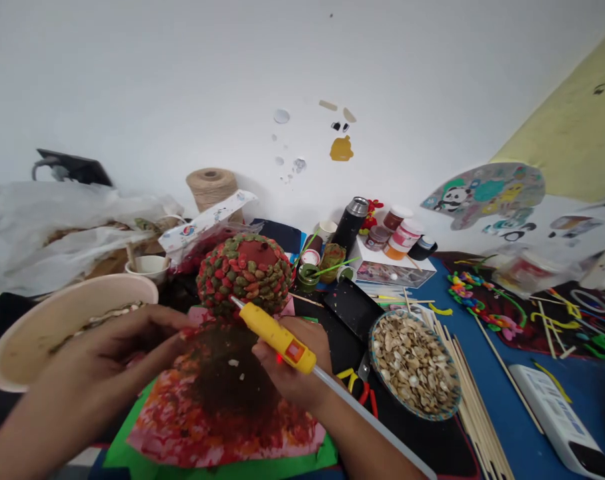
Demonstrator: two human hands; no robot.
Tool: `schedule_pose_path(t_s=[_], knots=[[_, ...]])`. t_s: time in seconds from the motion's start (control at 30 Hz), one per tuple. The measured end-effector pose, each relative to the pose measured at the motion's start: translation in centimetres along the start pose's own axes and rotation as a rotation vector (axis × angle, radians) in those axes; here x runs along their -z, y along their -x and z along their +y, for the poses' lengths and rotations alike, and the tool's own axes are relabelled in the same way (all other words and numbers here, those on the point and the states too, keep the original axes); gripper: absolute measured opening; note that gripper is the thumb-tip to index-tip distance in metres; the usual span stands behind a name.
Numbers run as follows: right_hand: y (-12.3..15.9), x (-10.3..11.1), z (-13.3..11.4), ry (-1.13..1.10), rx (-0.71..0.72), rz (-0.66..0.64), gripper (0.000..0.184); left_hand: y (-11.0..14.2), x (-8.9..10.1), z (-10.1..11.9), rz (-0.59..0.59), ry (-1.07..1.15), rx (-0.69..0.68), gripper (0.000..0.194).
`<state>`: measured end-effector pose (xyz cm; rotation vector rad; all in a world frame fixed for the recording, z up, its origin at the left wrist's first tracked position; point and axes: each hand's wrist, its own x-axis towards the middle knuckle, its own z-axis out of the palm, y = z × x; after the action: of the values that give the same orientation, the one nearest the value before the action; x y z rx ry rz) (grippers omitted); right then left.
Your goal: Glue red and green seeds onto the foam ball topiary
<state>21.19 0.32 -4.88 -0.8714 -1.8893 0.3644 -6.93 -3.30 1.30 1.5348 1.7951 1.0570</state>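
My right hand (305, 360) is wrapped round a yellow hot glue gun (275, 333). A long white glue stick (367, 417) runs out of its back, and its nozzle points at a round ball (245, 273). Overlapping red and green shell-like pieces cover the ball, with a bare dark-red patch at its top. My left hand (117, 360) is closed in a pinch on a small red piece, mostly hidden by the fingertips, left of the nozzle. Beneath both hands lies a paint-stained pink sheet (182, 427) with a dark middle, on a green sheet (115, 457).
A basket (375, 360) of pale shells stands at right, beside long wooden sticks (475, 407) and pliers (367, 393). Left is a large pinkish basin (2, 350). Behind are paint jars (402, 237), a black flask (352, 223) and a twine spool (209, 190).
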Motion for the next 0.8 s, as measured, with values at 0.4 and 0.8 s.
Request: schedule_pose_path(t_s=[0.4,0.8], knots=[[-1.1,1.4,-0.5,-0.128,-0.092,0.052,0.043,-0.8,-7.9,6.1,-0.234,0.283,-0.094,0.038],[-0.9,1.4,-0.5,-0.256,-0.236,0.092,0.041,0.3,-8.9,5.8,-0.295,0.41,-0.077,0.034]])
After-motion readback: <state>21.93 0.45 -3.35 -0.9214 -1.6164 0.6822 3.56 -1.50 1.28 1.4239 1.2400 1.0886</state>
